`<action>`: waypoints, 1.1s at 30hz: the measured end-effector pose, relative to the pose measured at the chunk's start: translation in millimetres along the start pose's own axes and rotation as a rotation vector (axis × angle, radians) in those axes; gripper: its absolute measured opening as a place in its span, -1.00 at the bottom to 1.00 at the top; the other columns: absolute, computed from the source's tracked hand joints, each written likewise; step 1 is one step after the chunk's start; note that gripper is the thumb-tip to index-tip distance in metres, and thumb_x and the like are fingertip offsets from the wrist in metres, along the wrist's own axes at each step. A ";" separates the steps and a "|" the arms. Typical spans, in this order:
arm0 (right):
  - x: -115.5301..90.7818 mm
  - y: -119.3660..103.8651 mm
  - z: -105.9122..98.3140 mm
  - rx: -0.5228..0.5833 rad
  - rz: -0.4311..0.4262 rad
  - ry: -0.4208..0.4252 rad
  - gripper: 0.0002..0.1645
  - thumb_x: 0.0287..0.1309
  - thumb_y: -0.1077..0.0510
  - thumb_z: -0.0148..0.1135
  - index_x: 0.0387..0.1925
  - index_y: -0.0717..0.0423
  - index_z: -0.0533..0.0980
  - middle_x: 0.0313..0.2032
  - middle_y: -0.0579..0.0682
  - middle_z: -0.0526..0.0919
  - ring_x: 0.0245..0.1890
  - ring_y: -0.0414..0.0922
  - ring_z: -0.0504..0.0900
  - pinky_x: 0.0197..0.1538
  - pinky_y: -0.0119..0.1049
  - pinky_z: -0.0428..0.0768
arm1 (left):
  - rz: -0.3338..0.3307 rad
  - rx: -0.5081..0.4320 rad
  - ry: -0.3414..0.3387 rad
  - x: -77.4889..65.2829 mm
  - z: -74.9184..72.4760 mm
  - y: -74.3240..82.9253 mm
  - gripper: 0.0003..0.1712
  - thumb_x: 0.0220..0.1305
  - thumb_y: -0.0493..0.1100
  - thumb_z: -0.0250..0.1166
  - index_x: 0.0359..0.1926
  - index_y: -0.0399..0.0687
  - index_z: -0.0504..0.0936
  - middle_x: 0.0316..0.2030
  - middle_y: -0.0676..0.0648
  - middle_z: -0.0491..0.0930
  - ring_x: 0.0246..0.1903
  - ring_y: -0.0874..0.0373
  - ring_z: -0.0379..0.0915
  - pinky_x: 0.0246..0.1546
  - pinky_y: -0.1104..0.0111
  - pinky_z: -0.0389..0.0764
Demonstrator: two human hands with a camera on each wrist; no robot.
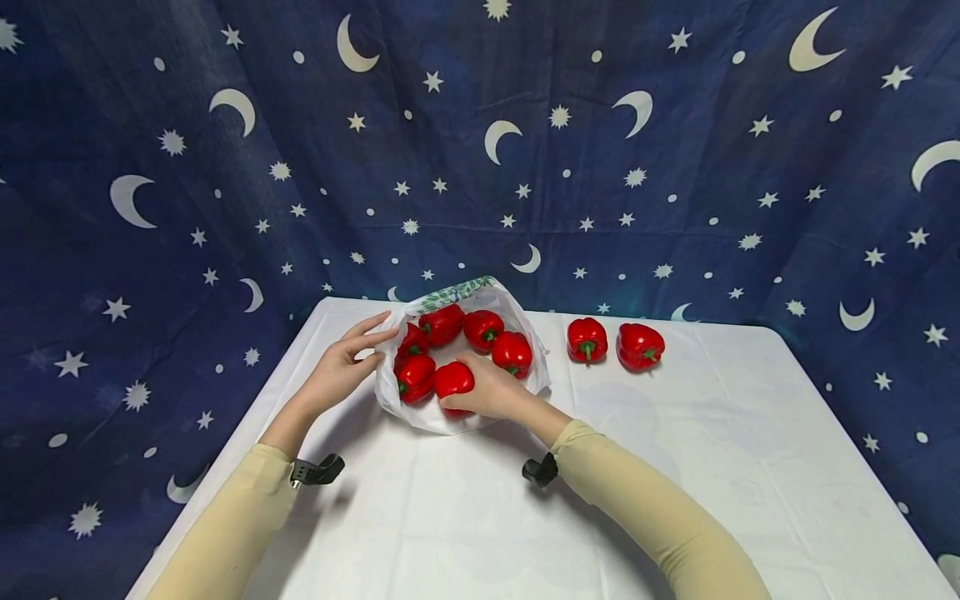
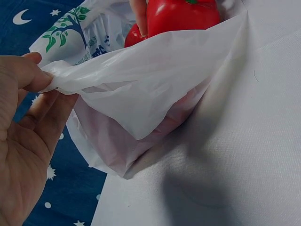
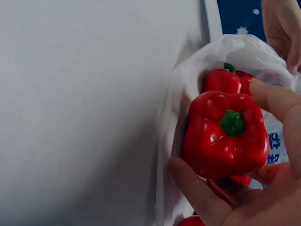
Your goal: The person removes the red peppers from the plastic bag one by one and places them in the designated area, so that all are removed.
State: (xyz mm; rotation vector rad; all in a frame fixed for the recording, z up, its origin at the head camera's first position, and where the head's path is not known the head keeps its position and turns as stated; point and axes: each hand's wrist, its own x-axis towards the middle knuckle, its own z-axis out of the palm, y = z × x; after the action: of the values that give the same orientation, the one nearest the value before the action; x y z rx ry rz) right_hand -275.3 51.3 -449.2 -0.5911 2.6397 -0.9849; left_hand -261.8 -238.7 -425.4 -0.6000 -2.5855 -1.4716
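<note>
Work area is backed by a dark blue curtain [image 1: 457, 92] printed with moons and stars; below it, a white table [image 1: 720, 450] is seen. A white plastic bag [image 2: 127, 75] is set toward the far side of the table, mouth spread and tilted toward the head camera, green tree print [image 2: 63, 30] on the inner far wall. Both arms are covered by pale yellow sleeves [image 1: 645, 500], and a black wrist mount [image 1: 318, 471] is worn on each. Bag rim is pinched between thumb and fingers of the left hand [image 1: 341, 371], narrow grip, at the bag's left edge. One red pepper [image 3: 225, 153] is gripped by the right hand [image 1: 491, 390], thumb and fingers set about as wide as the pepper's body, green stem [image 3: 232, 123] turned to the wrist camera. Held pepper is located inside the bag mouth, near side; whether the bag floor is touched cannot be told. Five other peppers [image 1: 441, 325] are grouped round it in the bag; two loose peppers [image 1: 587, 340] are placed on the table, right of the bag, just beside each other. Step in hand, as judged: single pepper being handled with the bag steadied; in or out cannot be told. For the next move, rim tension should be held by the left hand, and the neighbouring peppers and loose plastic should be cleared by the right-hand fingers.
</note>
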 end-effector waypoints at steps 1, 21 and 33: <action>-0.5 0.4 -0.4 0.053 0.021 -0.018 0.09 0.05 -0.27 0.49 0.51 0.03 0.26 0.32 0.10 0.47 0.18 0.04 0.51 0.19 0.02 0.55 | 0.000 0.002 -0.001 0.1 -0.2 -0.2 -0.52 0.45 -0.31 0.21 0.32 0.08 0.62 0.50 0.20 0.23 0.50 0.12 0.06 0.15 0.47 0.46; 5.1 19.0 -8.6 0.676 0.172 -0.187 0.04 0.09 0.09 0.42 0.59 -0.13 0.19 0.53 0.10 0.15 0.33 0.10 0.34 0.00 -0.01 0.67 | -0.007 -0.003 0.001 1.8 -0.9 -1.8 -0.51 0.44 -0.33 0.19 0.32 0.08 0.62 0.49 0.21 0.24 0.49 0.14 0.06 0.21 0.33 0.47; 7.7 20.7 -7.6 0.691 0.183 -0.181 0.01 0.06 0.12 0.41 0.56 -0.12 0.24 0.53 0.08 0.15 0.33 0.11 0.35 0.01 -0.01 0.67 | -0.001 -0.021 0.006 1.7 -0.4 -2.1 -0.53 0.43 -0.35 0.21 0.31 0.01 0.63 0.50 0.10 0.25 0.50 0.06 0.06 0.26 -0.04 0.42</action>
State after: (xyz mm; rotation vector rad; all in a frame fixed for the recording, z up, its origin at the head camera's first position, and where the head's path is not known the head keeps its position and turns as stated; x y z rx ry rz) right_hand -290.7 66.3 -458.2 -0.2505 1.9629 -1.5750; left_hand -264.2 -239.5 -426.4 -0.5958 -2.5696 -1.5004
